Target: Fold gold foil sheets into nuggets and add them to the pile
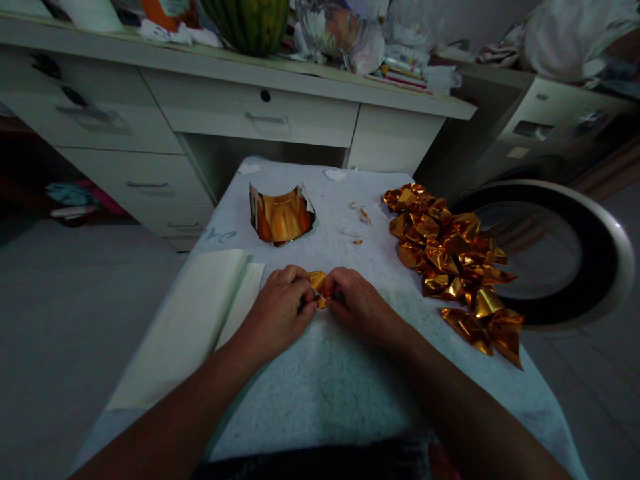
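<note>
Between my two hands is a small piece of gold foil [319,281], low over the cloth-covered table [345,380]. My left hand [283,303] pinches its left side, fingers curled. The fingers of my right hand [357,300] are closed on its right side. Parts of the foil are hidden by my fingers. Beyond my hands stands a curled stack of gold foil sheets [283,217]. A heap of folded gold foil pieces [445,243] lies to the right, with one bow-shaped piece [483,327] at its near end. Pale paper [183,327] lies left of my left hand.
Small foil scraps [365,215] lie past my hands. Behind the table is a white drawer desk [265,120] bearing a watermelon [247,23], plastic bags and other items. At the right, a washing machine's round door [607,247] hangs open beside the table edge.
</note>
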The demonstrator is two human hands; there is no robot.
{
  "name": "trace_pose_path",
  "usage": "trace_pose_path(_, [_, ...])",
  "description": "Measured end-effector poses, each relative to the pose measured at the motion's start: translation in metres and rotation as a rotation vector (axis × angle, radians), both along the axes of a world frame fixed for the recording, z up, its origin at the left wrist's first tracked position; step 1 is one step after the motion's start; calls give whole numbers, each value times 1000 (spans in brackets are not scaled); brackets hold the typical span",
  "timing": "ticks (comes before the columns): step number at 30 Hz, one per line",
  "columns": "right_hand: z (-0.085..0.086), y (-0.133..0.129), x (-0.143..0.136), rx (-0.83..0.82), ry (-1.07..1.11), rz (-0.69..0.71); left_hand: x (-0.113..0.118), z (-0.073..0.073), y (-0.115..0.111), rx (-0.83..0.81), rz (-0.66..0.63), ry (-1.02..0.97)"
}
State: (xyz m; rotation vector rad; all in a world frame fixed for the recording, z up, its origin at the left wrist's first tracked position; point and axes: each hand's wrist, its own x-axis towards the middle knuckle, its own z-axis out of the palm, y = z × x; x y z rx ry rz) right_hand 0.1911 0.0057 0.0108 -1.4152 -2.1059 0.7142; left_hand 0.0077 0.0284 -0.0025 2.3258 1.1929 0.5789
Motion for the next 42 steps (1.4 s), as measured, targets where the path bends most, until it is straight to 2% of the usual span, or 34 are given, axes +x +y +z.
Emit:
trace_pose_path(26, [-2,-1,-5,28,-55,-29,6,4,-3,45,35,115])
trace_pose_path(38, [-6,-1,-7,30,-105,-50,5,2,-3,29,48,47])
trace_pose_path(42, [-6,-1,-7,22,-111,-56,1,1,-1,-19,9,-1])
